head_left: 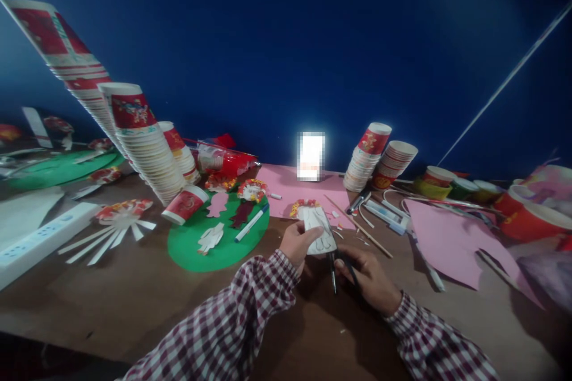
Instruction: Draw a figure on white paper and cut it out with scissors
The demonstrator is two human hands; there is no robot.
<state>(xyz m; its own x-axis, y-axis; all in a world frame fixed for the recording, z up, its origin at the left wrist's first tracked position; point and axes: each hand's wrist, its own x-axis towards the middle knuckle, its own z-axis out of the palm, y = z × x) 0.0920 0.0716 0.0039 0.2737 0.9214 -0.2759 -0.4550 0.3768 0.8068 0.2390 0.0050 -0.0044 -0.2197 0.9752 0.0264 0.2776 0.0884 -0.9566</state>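
Note:
My left hand (297,244) is closed on a white paper cut-out (320,231) with drawn lines and a red and yellow frill at its top, held just above the brown table (134,292). My right hand (369,278) grips black-handled scissors (340,266), whose blades point up toward the lower edge of the cut-out. Both arms wear checked red and white sleeves. Small paper scraps lie by the cut-out.
A green paper disc (227,244) holds paper figures and a marker (251,223). Tall stacks of paper cups (147,149) lean at left, shorter stacks (379,158) at right. Pink paper sheets (451,238), wooden sticks, bowls and a white power strip (40,241) lie around.

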